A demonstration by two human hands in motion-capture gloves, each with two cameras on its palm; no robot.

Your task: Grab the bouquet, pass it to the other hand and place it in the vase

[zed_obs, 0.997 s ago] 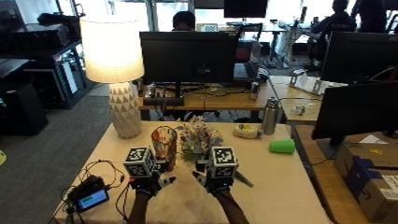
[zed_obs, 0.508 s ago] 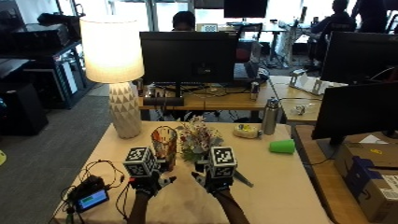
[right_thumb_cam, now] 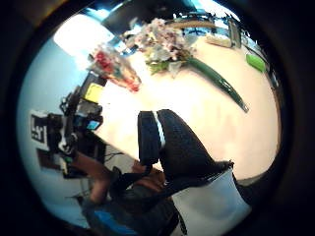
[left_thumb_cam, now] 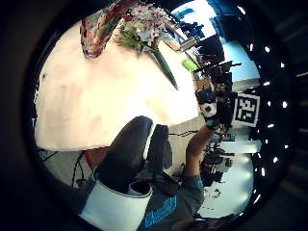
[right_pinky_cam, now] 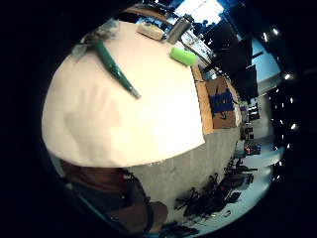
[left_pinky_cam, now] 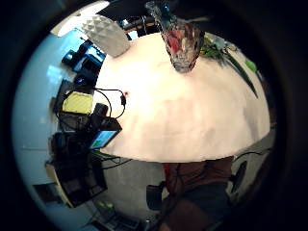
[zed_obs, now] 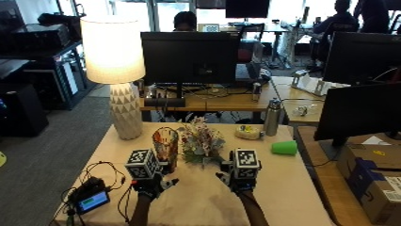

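Note:
A bouquet (zed_obs: pixel 200 141) of pale flowers with a green wrapped stem lies on the white table (zed_obs: pixel 276 188), just right of an upright amber and red glass vase (zed_obs: pixel 165 146). My left hand (zed_obs: pixel 150 184) hovers over the table in front of the vase and holds nothing. My right hand (zed_obs: pixel 236 181) hovers just in front of the bouquet's stem end, also holding nothing. The right thumb side palm view shows the bouquet (right_thumb_cam: pixel 162 44) and its stem lying flat, apart from the thumb (right_thumb_cam: pixel 172 147). In the left little finger side palm view the vase (left_pinky_cam: pixel 180 41) stands empty.
A white lamp (zed_obs: pixel 116 70) stands at the table's back left. A green cup (zed_obs: pixel 285 147) lies on its side at the right, with a metal bottle (zed_obs: pixel 271 117) behind it. A small screen device (zed_obs: pixel 92 201) with cables sits at the front left edge.

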